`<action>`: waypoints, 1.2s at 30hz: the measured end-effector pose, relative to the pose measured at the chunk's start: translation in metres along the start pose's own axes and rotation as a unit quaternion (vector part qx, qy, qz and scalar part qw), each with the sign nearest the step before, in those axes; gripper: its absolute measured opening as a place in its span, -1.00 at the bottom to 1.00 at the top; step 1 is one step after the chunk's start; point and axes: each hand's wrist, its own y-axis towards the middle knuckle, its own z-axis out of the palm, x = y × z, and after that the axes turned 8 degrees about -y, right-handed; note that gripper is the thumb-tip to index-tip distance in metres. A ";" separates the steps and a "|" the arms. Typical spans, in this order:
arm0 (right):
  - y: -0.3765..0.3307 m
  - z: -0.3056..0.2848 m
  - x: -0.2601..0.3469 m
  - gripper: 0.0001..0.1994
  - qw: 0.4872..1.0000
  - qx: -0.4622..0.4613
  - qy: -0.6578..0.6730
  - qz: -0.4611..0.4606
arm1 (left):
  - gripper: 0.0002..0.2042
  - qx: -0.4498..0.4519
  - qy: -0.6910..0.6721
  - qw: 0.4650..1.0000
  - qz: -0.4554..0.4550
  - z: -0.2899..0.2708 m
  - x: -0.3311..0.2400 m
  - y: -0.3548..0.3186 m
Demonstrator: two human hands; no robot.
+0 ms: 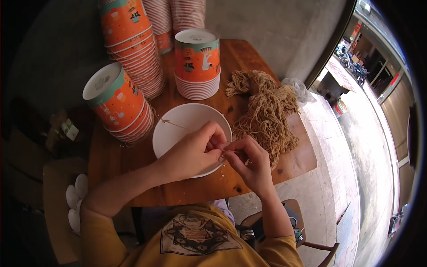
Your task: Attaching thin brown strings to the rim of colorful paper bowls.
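A white bowl [173, 113] stands on the wooden table in front of me. Over its right side, my left hand [193, 151] is closed, with the thumb and fingers pinched together. A thin tan string [175, 125] runs from behind this hand across the bowl, its knotted end near the left rim. My right hand [251, 162] meets the left at the bowl's right edge, thumb and forefinger pinched on what looks like the same string. The fingers hide most of what lies between them. Right of the bowl, a tangled heap of tan strings [269, 113] lies close to my right hand.
Stacked orange paper tubs [198, 58] stand upside down behind the bowl, with another stack [118, 102] at left and a tall leaning one [133, 44]. A clear plastic bag [299, 90] sits behind the heap. The wooden table [293, 162] ends at right; a chair [291, 213] stands below.
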 end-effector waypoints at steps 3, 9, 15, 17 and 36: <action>-0.001 -0.002 0.003 -0.86 0.999 0.000 -0.038 0.002 | -0.85 0.010 0.087 0.996 0.028 0.000 -0.006 -0.001; -0.001 -0.002 0.006 -0.88 0.999 -0.003 -0.039 0.003 | -0.88 0.029 -0.066 0.995 -0.074 -0.008 -0.005 0.005; 0.001 0.003 0.006 -0.88 0.999 -0.005 -0.040 -0.011 | -0.85 0.024 -0.055 0.994 -0.086 -0.010 0.002 -0.001; 0.001 0.004 0.007 -0.88 0.999 -0.006 -0.041 -0.020 | -0.85 0.036 -0.066 0.994 -0.084 -0.011 0.006 -0.002; -0.004 0.008 0.000 -0.77 0.981 -0.056 -0.129 -0.136 | -0.86 -0.050 0.048 0.998 -0.001 0.005 0.007 -0.009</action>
